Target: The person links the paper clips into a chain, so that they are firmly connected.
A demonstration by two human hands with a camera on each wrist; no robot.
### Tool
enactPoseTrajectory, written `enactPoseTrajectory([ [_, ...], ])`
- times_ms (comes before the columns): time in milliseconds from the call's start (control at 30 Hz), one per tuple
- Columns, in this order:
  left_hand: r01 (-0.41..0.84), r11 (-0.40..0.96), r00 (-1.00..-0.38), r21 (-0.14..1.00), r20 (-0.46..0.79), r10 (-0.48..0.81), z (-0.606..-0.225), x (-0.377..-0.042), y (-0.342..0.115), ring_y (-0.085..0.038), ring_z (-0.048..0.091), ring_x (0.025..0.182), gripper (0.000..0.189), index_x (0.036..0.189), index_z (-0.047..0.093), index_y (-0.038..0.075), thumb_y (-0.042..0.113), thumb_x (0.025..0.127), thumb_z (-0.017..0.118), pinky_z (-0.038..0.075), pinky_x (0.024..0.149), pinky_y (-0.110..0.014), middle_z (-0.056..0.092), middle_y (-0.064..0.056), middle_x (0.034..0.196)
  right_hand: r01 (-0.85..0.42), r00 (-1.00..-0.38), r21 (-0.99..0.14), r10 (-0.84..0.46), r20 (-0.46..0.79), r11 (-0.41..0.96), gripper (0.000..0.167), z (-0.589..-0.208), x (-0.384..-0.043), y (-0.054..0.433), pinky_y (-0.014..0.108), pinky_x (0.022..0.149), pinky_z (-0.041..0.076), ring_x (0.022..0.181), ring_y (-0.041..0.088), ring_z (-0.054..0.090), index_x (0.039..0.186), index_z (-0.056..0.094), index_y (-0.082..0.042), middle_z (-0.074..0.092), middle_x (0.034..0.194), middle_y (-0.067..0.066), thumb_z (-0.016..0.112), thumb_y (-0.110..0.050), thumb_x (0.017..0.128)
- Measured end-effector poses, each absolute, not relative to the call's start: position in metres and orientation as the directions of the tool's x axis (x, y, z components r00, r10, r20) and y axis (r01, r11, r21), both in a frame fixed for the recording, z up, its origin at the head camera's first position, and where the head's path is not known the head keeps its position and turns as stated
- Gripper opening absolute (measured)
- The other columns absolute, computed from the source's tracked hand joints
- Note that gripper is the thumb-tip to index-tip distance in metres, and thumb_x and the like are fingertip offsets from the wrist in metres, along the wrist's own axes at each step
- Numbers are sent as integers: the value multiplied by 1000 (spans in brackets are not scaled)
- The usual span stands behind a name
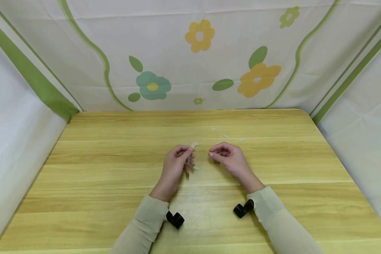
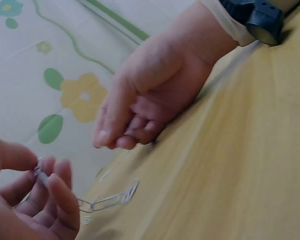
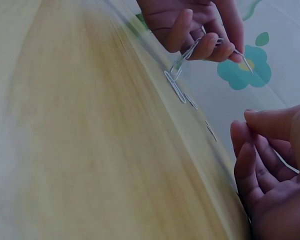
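Observation:
My left hand (image 1: 175, 163) pinches a chain of linked white paper clips (image 2: 107, 202) between thumb and forefinger. Part of the chain runs through the curled fingers, and its lower end (image 3: 175, 87) hangs down towards the tabletop in the right wrist view. One clip's end (image 3: 247, 65) sticks out past the fingertips. To the right, and apart from the chain, my right hand (image 1: 231, 161) hovers over the table with its fingers loosely bent. Thumb and forefinger are close together, and no clip shows between them.
Three loose paper clips lie beyond the right hand: one at the left (image 1: 213, 128), a middle clip (image 1: 225, 136) and a right-hand clip (image 1: 242, 140). The wooden table (image 1: 108, 197) meets a flowered white curtain (image 1: 177, 56) at the back. Black wrist cameras sit at both cuffs.

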State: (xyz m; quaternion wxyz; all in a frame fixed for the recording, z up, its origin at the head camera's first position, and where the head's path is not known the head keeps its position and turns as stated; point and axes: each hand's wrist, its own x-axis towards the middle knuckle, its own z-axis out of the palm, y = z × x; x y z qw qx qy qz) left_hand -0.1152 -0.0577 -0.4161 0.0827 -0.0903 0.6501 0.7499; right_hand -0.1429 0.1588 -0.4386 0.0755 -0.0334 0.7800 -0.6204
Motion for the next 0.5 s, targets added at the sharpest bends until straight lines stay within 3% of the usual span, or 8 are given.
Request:
enactPoseTrajectory([
  [200,-199,-218,-965,955,-230,-124,-409,-119,-70,-12,60,65,17,116,71,2,16,107,66,47,52,-22,69,-6,91,-12,-981,-909,-183,-71,417,11,-435,-151,143,27,68,58,77,17,72,106,80,-12,79,94,6,80,-19,99],
  [367,-205,-224,-963,953,-237,-130,-409,-119,-73,-12,58,63,17,114,71,1,15,107,65,46,52,-22,68,-4,88,-94,-974,-805,-222,-48,586,11,-429,-160,121,29,73,56,78,14,69,103,80,-16,78,93,1,80,-25,98],
  [500,-210,-228,-962,951,-243,-125,-409,-118,-71,-12,58,63,16,113,71,1,15,108,64,45,52,-22,67,-4,87,-86,-975,-750,-211,-72,655,17,-423,-166,104,29,71,54,77,14,67,101,78,-15,76,90,0,81,-31,97],
])
